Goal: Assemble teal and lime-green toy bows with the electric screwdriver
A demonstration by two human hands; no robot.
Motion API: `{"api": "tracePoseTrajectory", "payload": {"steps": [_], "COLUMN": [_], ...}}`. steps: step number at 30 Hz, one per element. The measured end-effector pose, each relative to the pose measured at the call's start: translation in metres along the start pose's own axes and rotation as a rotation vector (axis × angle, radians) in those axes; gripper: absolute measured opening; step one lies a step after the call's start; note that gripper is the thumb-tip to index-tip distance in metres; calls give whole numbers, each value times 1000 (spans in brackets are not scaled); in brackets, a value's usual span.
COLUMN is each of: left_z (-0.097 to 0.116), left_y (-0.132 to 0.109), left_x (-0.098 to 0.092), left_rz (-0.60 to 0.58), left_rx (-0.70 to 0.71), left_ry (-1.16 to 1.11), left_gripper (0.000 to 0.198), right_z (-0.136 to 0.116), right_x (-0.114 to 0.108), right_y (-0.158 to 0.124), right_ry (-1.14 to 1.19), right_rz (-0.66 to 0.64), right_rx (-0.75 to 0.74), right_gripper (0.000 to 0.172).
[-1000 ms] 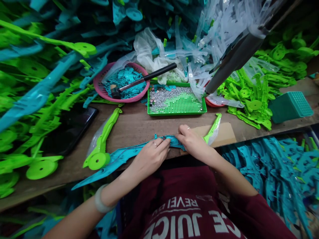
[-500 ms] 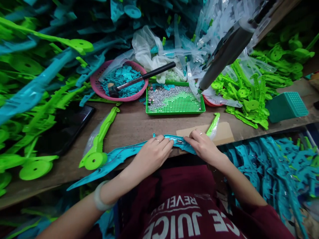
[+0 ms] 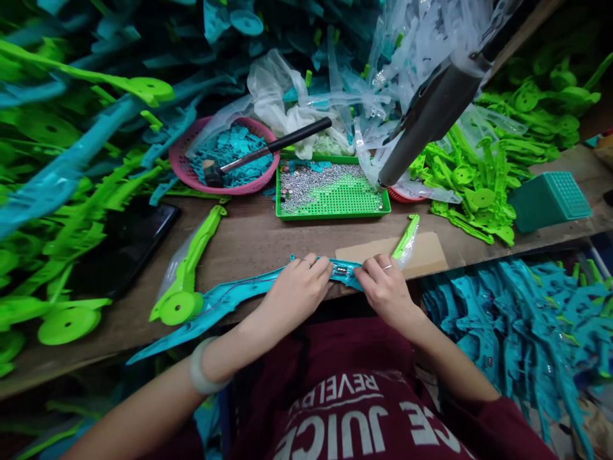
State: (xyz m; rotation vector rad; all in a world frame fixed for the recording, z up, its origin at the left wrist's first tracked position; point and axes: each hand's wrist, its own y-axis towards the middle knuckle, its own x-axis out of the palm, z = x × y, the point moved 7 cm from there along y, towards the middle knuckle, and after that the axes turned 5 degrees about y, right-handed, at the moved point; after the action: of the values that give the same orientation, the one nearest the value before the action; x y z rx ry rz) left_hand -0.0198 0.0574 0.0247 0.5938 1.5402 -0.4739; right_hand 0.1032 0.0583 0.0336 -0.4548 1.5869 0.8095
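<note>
A long blue plastic toy sword half [image 3: 239,292] lies along the table's front edge, its pointed tip toward the lower left. Thin dark wire runs inside it, and a small metallic part [image 3: 341,270], perhaps a cluster of button cells, sits in its handle section. My left hand [image 3: 304,281] is closed over the shell just left of that part, fingers curled. At the handle end, my right hand [image 3: 385,284] pinches the shell; its fingertips hide what lies under them. Left of the shell rests a green plastic piece with a round disc [image 3: 182,306].
A green tray [image 3: 335,214] of small screws stands ahead, beneath a hanging grey electric screwdriver [image 3: 421,115]. Beside it, a hammer [image 3: 268,153] lies across a pink basket [image 3: 177,163] of blue bits. Cardboard [image 3: 426,252] lies at right; green parts [image 3: 479,185] are heaped beyond.
My right fingers have shifted slightly down and curled in more on the handle end. My left hand stays on the shell. The whole view has moved a little.
</note>
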Motion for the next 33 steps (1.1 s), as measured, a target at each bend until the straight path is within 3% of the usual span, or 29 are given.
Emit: {"api": "tracePoseTrajectory", "payload": {"steps": [7, 16, 24, 33], "left_z": [-3, -4, -5, -6], "left_y": [3, 6, 7, 8], "left_x": [2, 4, 3, 6], "left_rz": [-61, -83, -125, -151], "left_rx": [-10, -3, -29, -45], "left_ry": [-23, -44, -60, -75], "left_gripper": [15, 13, 14, 14], "right_z": [7, 1, 4, 0], "right_x": [3, 2, 2, -1], "right_y": [3, -2, -9, -7], "right_ry": [53, 6, 63, 22], "right_rz": [17, -38, 34, 30], "right_rx": [143, -37, 52, -72], "right_gripper": [19, 22, 23, 25]}}
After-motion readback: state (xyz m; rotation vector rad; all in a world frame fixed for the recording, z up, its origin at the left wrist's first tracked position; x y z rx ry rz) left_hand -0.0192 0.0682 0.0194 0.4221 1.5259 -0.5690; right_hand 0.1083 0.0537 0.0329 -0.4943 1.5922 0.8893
